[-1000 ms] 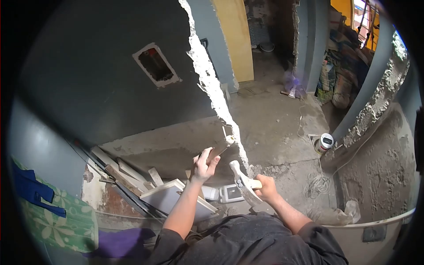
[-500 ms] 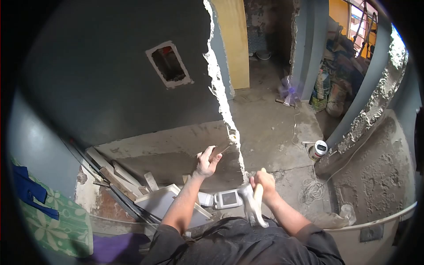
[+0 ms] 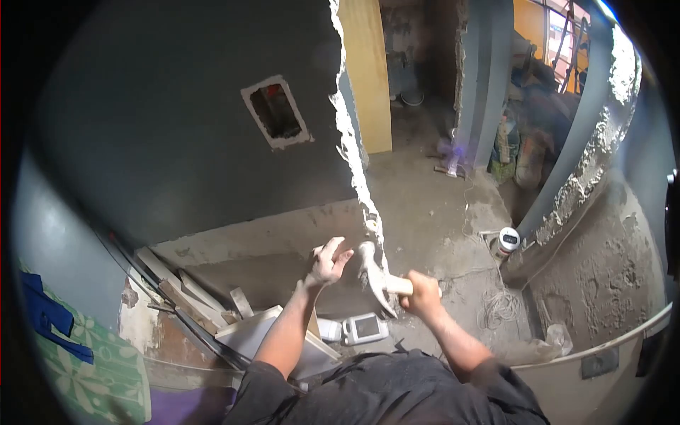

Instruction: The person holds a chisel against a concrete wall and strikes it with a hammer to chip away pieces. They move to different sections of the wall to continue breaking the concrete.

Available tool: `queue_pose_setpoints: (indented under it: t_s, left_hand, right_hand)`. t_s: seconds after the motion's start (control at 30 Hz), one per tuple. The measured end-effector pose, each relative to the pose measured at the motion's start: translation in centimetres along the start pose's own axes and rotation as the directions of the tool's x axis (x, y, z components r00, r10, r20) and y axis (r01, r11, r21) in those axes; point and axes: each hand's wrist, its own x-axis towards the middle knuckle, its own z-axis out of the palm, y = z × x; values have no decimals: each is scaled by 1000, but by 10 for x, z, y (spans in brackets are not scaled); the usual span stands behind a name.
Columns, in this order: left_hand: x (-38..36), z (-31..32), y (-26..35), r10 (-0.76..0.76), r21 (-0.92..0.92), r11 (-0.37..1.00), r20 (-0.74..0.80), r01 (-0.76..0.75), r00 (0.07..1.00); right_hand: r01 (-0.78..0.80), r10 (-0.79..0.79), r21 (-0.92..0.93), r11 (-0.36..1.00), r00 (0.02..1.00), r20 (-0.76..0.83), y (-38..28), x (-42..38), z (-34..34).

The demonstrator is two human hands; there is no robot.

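My right hand [image 3: 423, 292] is closed around the pale wooden handle of a claw hammer [image 3: 375, 278]. The dusty hammer head is by the lower end of the broken wall edge [image 3: 348, 145], its claw turned towards me. Just left of the head is my left hand [image 3: 327, 265], whitened with dust, its fingers curled and thumb to one side. A slim tool showed in it earlier; now I cannot make out what lies between the fingers. The broken edge is rough white plaster along a dark grey wall [image 3: 177, 142].
A rectangular hole [image 3: 276, 113] opens in the wall. Below lie boards [image 3: 195, 294], a white-framed panel [image 3: 265, 333] and a white lamp-like box [image 3: 365, 329]. To the right are a white bucket [image 3: 507, 241], coiled cable [image 3: 499, 308] and a running fan [image 3: 451, 159].
The hammer has swung up and left from near my body to the wall edge, with my right hand still on it. My left hand stays in nearly the same place; the view shifts slightly.
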Motion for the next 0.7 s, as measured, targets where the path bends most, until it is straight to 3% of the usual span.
queue_pose_setpoints:
  t_s: [0.07,0.13,0.2,0.27,0.3,0.33,0.43,0.53,0.6,0.67,0.7]
  left_hand:
    - [2,-3,2,-81,-87,992,78,88,994]
    - [6,-5,9,-70,-125,989,79,80,994]
    - [6,-6,9,-68,-98,992,80,76,994]
    - [3,-7,10,-68,-77,994,91,75,994]
    - [3,-8,11,-103,-85,990,125,115,987]
    - [6,-10,10,-135,-89,985,155,150,979]
    - [3,-5,4,-80,-75,993,89,86,993]
    - [4,-4,10,-124,-88,987,96,133,988]
    - [4,-2,6,-48,-56,997,40,50,998]
    - [5,-8,13,-107,-70,991,84,113,991]
    - [11,-8,16,-86,-49,995,83,91,993]
  right_hand:
    - [170,-164,78,982,983,-81,-29,-3,-9]
    - [284,-290,-87,955,954,-75,-36,-6,-12]
    - [306,-299,31,951,943,-146,-16,-8,1]
    - [151,-148,92,984,988,-39,-5,5,0]
    - [-145,156,-96,985,980,125,7,7,7]
    - [-112,132,-182,977,986,102,15,4,11]
    - [41,-42,49,998,999,19,-20,-3,-9]
    - [177,-177,9,984,983,46,-33,-6,-16]
    - [215,-216,49,975,976,4,-25,-1,-12]
    - [149,-150,87,985,989,0,-5,7,-2]
    - [-134,141,-67,989,984,106,0,9,2]
